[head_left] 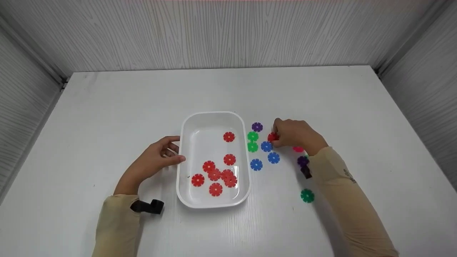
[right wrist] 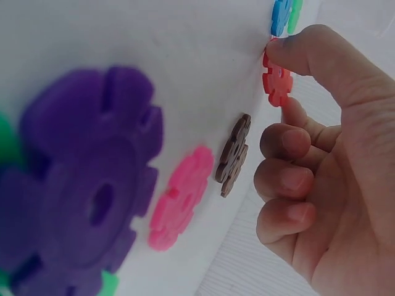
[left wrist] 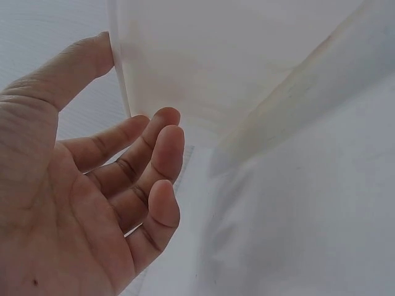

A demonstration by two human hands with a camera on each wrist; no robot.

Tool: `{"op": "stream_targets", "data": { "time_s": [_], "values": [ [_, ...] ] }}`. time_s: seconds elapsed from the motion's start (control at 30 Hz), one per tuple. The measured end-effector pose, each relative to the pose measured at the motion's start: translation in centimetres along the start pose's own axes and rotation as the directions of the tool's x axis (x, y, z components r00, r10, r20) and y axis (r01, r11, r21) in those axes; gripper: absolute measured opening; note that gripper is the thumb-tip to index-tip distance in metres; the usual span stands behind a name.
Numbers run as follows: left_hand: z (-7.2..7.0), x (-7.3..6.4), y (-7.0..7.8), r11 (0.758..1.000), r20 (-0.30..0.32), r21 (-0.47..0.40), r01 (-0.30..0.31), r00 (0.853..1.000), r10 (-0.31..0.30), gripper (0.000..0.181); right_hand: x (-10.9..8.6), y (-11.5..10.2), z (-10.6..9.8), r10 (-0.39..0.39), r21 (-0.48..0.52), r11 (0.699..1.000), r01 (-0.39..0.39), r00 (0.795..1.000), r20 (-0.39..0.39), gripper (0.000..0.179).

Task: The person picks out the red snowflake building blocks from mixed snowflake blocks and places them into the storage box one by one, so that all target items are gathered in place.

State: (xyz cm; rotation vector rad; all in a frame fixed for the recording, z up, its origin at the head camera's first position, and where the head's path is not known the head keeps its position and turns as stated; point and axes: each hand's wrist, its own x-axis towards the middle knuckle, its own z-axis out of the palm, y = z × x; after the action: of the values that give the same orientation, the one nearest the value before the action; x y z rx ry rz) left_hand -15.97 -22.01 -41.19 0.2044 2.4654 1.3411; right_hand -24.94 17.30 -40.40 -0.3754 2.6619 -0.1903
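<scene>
My left hand (head_left: 157, 159) holds the left side of a white plastic tray (head_left: 213, 206). Its thumb lies at the rim, with the other fingers bent against the outer wall (left wrist: 179, 68). Inside the tray lie several red interlocking discs (head_left: 215, 189), round with notched edges, mostly toward its near end. To the right of the tray, my right hand (head_left: 294, 134) pinches another red disc (right wrist: 278, 80) by its edges between thumb and index finger. Beside that hand are blue discs (head_left: 274, 157), light green discs (head_left: 252, 136) and a purple disc (head_left: 257, 127).
Under the right wrist lie a pink disc (right wrist: 182, 200), a brown disc (right wrist: 234, 154) and a purple disc (right wrist: 92, 185) overlapping green. Nearer the front is a dark green disc (head_left: 307, 196). Panelled walls (head_left: 221, 35) border the white table (head_left: 142, 92) at the back and sides.
</scene>
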Motion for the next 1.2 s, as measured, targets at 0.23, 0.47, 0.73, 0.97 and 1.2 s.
{"op": "stream_targets", "data": {
  "time_s": [0.23, 0.47, 0.73, 0.97, 1.2],
  "values": [
    [0.06, 0.00, 0.06, 0.999, -0.006, 0.021, 0.026, 1.000, -0.026, 0.065, 0.09, 0.23, 0.28, 0.040, 0.023, 0.999, -0.040, 0.999, 0.002, 0.047],
    [0.00, 0.03, -0.02, 1.000, -0.004, 0.011, 0.015, 1.000, -0.015, 0.064, -0.04, 0.31, 0.34, 0.007, 0.007, 1.000, -0.008, 1.000, 0.001, 0.047],
    [0.03, 0.10, 0.10, 0.999, 0.002, 0.012, 0.036, 0.999, -0.036, 0.064, -0.24, 0.14, 0.43, -0.040, -0.018, 0.999, 0.040, 0.999, 0.002, 0.051],
    [0.01, 0.16, 0.01, 1.000, 0.006, 0.002, 0.030, 1.000, -0.030, 0.066, -0.27, 0.19, 0.54, -0.030, -0.006, 1.000, 0.030, 1.000, 0.000, 0.051],
    [-0.02, 0.09, -0.01, 1.000, 0.007, 0.003, 0.022, 1.000, -0.022, 0.067, -0.16, -0.06, 0.32, -0.052, -0.025, 0.998, 0.052, 0.999, 0.005, 0.051]
  ]
}}
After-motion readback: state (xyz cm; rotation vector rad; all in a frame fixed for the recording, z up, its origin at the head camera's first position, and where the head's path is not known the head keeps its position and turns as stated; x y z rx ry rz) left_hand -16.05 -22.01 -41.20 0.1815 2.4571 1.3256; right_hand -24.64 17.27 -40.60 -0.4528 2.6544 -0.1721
